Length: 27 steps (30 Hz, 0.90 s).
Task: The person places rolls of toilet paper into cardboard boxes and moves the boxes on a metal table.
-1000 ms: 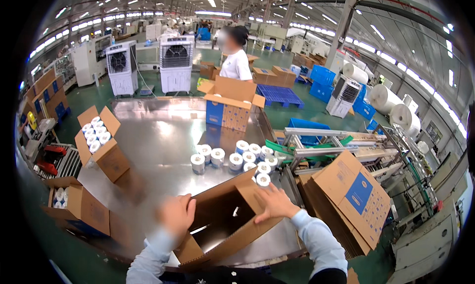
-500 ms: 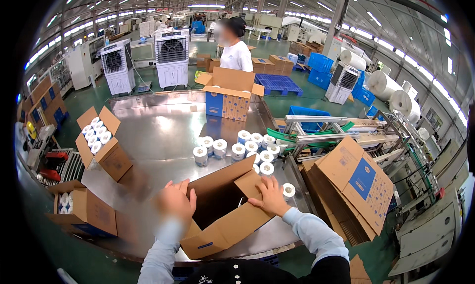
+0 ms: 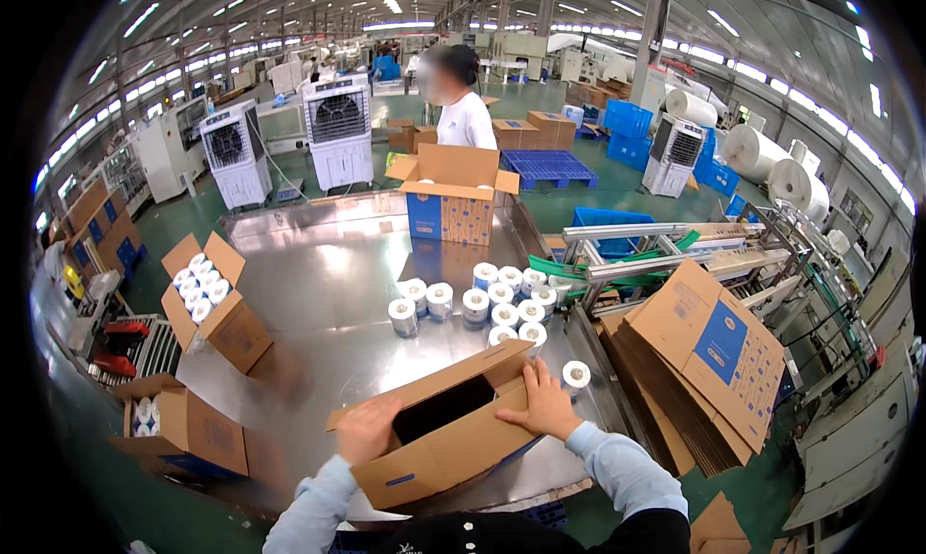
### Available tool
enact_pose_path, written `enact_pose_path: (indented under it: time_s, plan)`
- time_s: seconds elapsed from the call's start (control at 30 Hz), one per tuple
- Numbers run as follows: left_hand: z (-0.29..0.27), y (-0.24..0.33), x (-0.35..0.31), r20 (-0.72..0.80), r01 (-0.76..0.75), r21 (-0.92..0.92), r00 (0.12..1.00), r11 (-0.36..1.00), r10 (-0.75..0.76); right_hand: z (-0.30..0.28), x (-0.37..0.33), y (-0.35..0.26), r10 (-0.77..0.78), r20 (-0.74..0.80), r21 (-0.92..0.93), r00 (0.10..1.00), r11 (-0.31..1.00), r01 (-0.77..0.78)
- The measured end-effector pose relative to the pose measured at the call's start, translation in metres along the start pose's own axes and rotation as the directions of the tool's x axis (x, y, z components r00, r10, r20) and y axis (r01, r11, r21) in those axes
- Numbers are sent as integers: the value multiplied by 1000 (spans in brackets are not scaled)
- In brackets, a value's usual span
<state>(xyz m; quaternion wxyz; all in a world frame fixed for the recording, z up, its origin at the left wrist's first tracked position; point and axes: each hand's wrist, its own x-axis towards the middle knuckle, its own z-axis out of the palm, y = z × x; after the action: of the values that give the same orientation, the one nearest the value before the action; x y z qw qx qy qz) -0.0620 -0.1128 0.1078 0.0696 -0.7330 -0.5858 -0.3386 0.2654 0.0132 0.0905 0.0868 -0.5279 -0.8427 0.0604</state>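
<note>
An open cardboard box [image 3: 449,455] lies right in front of me on the metal table [image 3: 318,313], its dark opening narrowed between the long flaps. My left hand [image 3: 369,429] grips its left end, fingers curled over the edge. At the other end my right hand [image 3: 543,401] holds the end flap, thumb on the near side and fingers on the far side. Just beyond the box stand several white paper rolls [image 3: 475,305] in blue-marked wrapping. One single roll [image 3: 576,375] is to the right of my right hand.
Roll-filled boxes stand at left, one upright [image 3: 236,332] and one lower [image 3: 203,429]. Another open box [image 3: 449,212] sits at the table's far edge, with a person [image 3: 467,120] behind it. Flattened cartons [image 3: 699,361] lean at right beside a conveyor with metal rails [image 3: 627,231].
My left hand has come down onto the box's left end and closed there. The box's far side has swung in, narrowing the opening. My right hand stays at the right end.
</note>
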Motion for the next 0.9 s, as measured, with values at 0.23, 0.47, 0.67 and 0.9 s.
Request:
enact_pose_path:
  time_s: [0.23,0.47,0.67,0.9]
  plan:
    - [-31,26,-52,323,34,-60,946,998,-13,-15,-11,3,45,45,186,998,981,-53]
    - [-125,-148,-159,53,479,141,870,867,-489,26,-44,19,-139,577,644,805,683,-344]
    - [-72,-212,-236,246,640,-768,289,-5,-925,43,-44,-28,-579,559,606,593,774,184]
    - [-32,-195,-253,180,702,-711,138,-32,-974,-121,17,-84,-863,-95,905,495,132,404]
